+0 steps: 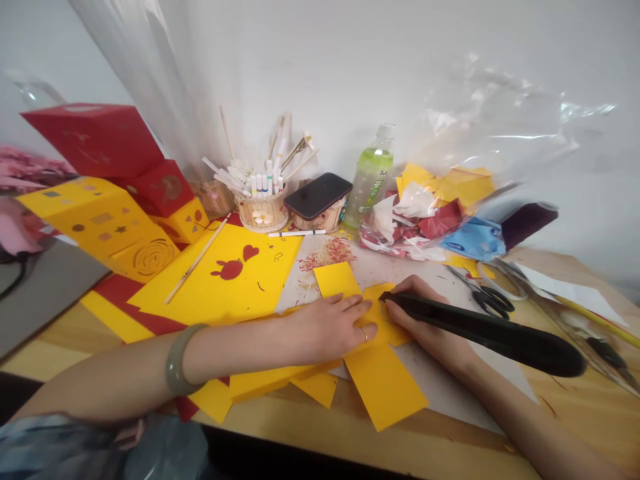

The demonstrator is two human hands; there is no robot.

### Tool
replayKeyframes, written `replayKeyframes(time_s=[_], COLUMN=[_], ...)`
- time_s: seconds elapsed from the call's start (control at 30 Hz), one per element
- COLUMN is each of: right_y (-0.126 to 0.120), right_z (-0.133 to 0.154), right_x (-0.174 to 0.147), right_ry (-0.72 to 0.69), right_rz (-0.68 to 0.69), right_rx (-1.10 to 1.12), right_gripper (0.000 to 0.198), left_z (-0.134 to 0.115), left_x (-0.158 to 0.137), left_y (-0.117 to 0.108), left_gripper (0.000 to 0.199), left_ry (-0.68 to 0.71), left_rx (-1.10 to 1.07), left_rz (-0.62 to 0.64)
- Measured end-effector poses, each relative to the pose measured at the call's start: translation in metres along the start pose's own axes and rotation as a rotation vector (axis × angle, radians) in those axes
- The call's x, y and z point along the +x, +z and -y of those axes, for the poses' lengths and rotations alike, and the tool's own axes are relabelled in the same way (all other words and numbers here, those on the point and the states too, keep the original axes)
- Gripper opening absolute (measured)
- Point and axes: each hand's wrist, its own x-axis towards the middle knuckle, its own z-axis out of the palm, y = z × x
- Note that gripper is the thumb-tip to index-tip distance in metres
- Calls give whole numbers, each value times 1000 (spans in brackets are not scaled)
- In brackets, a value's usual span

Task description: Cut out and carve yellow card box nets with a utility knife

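My left hand (327,328) lies flat with its fingers spread, pressing on a yellow card piece (385,387) with several flaps. In my right hand (425,323) is a long black utility knife (485,330), its narrow end pointing at the same card near my left fingertips. The blade itself cannot be made out. Under the card lies a pale board (430,383). A larger yellow sheet (260,287), with red cut-outs of a rabbit head and a heart on it, lies beyond my left forearm.
Red (100,140) and yellow boxes (105,223) stand stacked at the left. Behind are a basket of markers (263,210), a phone (320,195) and a bottle (371,177). Paper scraps (425,213), black-handled scissors (490,301) and a tape ring (500,283) lie to the right.
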Motion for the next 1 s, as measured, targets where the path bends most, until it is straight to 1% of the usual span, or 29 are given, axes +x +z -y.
replayKeyframes(time_s=[0.23, 0.4, 0.47, 0.6, 0.7, 0.8, 1.0], right_y=[1, 4, 5, 1, -3, -3, 4], right_z=[-2, -6, -7, -7, -5, -5, -5], right_x=[1, 3, 5, 11, 15, 16, 11], right_ry=[20, 11, 16, 88, 72, 18, 20], right_rz=[-40, -45, -57, -139, -189, -162, -79], right_rx=[-52, -51, -19, 149, 156, 132, 96], right_gripper=[16, 16, 16, 16, 14, 12, 11], left_z=[0, -2, -1, 1, 1, -2, -9], left_x=[0, 0, 0, 1, 0, -1, -2], left_y=[0, 2, 0, -9, -16, -18, -11], left_gripper=[27, 26, 26, 31, 34, 37, 38], left_ry=[-9, -17, -15, -9, -26, -51, -62], left_rx=[-13, -13, -16, -42, -71, -61, -9], left_rz=[16, -9, -4, 62, 116, 136, 94])
